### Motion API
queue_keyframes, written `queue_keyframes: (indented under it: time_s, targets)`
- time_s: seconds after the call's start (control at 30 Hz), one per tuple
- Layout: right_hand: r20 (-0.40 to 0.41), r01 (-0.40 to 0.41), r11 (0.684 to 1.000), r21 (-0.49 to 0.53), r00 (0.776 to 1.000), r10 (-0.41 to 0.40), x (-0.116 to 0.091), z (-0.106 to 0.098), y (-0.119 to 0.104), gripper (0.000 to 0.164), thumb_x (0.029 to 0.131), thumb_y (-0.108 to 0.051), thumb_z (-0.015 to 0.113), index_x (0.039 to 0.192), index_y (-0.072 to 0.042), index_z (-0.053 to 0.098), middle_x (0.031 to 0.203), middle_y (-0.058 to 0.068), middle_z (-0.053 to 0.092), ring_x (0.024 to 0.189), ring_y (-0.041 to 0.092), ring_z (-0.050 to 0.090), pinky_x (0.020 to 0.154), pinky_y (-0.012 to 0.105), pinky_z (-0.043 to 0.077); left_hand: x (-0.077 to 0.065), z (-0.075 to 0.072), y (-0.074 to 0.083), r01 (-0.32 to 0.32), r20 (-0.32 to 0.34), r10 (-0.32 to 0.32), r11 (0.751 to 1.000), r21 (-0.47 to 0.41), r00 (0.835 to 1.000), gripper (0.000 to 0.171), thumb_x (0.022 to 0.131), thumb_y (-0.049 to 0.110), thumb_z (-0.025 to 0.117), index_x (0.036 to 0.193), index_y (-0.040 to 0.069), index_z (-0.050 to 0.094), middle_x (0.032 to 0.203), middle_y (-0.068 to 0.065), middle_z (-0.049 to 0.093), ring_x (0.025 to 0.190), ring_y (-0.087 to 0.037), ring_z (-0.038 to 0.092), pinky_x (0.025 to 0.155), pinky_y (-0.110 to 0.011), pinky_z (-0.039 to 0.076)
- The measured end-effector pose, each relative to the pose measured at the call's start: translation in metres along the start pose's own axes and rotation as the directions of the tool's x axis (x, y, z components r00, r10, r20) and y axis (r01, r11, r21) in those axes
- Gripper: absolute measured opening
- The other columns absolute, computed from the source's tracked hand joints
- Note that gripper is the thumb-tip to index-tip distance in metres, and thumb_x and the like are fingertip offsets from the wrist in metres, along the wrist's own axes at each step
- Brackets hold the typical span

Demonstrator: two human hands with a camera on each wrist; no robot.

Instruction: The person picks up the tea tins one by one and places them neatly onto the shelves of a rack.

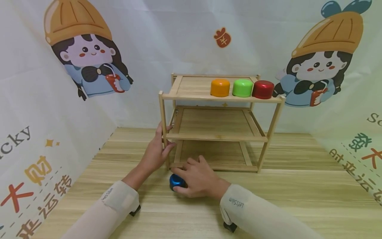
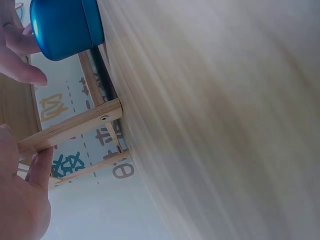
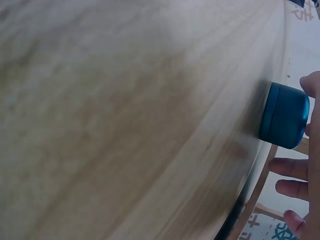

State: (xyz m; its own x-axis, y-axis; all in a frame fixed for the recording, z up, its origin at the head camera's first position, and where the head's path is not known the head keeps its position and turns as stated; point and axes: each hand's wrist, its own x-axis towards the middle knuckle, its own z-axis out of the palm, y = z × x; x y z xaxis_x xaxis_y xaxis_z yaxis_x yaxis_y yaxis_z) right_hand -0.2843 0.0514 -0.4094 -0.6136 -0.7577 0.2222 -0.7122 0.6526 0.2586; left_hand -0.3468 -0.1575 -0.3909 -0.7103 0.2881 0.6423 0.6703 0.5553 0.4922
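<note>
A small, round-edged blue canister (image 1: 177,182) stands on the tabletop in front of the shelf rack's lower left corner. My right hand (image 1: 197,177) is at it from the right, thumb on the near side and index finger on the far side; the other fingers spread behind it. The canister (image 3: 285,116) shows a seam near its base in the right wrist view. My left hand (image 1: 155,151) holds the left front post of the three-tier wooden shelf rack (image 1: 216,136). In the left wrist view, thumb and fingers go round that post (image 2: 75,125).
Orange (image 1: 220,88), green (image 1: 242,88) and red (image 1: 263,89) canisters stand in a row along the top shelf's front right. The rack stands on a wood-grain table (image 1: 298,192). A printed cloth (image 1: 167,36) hangs behind and at both sides.
</note>
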Motion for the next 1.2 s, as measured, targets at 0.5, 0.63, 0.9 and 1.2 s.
queue_keyframes:
  time_s: [0.5, 0.63, 0.9, 1.2]
  targets:
    - [0.023, 0.009, 1.000, -0.017, 1.000, -0.009, 0.002, 0.004, -0.007, 0.065, 0.097, -0.072, 0.041, 0.149, -0.034, 0.049, 0.120, 0.000, 0.072, 0.111, 0.019, 0.063, 0.094, 0.056, 0.050, 0.000, 0.001, -0.001, 0.005, 0.002, -0.005, 1.000, -0.004, 1.000, 0.086, 0.099, 0.014, 0.068, 0.161, 0.021, 0.010, 0.153, -0.005, 0.047, 0.088, -0.022, 0.072, 0.062, -0.029, 0.056]
    - [0.028, 0.013, 0.999, -0.032, 1.000, -0.012, 0.003, 0.004, -0.008, 0.065, 0.096, -0.072, 0.042, 0.149, -0.034, 0.048, 0.120, 0.000, 0.072, 0.113, 0.020, 0.064, 0.094, 0.056, 0.050, 0.000, 0.001, -0.001, 0.009, 0.002, -0.009, 1.000, -0.004, 1.000, 0.085, 0.099, 0.014, 0.068, 0.161, 0.022, 0.010, 0.152, -0.005, 0.048, 0.088, -0.021, 0.072, 0.062, -0.030, 0.057]
    - [0.051, 0.010, 0.999, -0.042, 0.999, -0.008, 0.004, 0.002, -0.011, 0.065, 0.096, -0.071, 0.044, 0.149, -0.034, 0.049, 0.122, 0.001, 0.071, 0.118, 0.022, 0.063, 0.094, 0.054, 0.050, 0.000, 0.001, -0.001, 0.011, -0.001, -0.011, 1.000, -0.011, 1.000, 0.085, 0.099, 0.014, 0.069, 0.160, 0.022, 0.011, 0.151, -0.005, 0.048, 0.088, -0.021, 0.072, 0.062, -0.030, 0.057]
    - [0.073, 0.006, 0.998, -0.061, 0.997, -0.001, 0.006, 0.002, -0.012, 0.064, 0.095, -0.071, 0.045, 0.148, -0.035, 0.049, 0.126, 0.002, 0.070, 0.121, 0.022, 0.062, 0.095, 0.054, 0.050, 0.000, 0.002, -0.002, 0.015, 0.001, -0.015, 1.000, -0.004, 1.000, 0.084, 0.099, 0.015, 0.068, 0.160, 0.022, 0.012, 0.151, -0.005, 0.048, 0.089, -0.022, 0.072, 0.062, -0.030, 0.057]
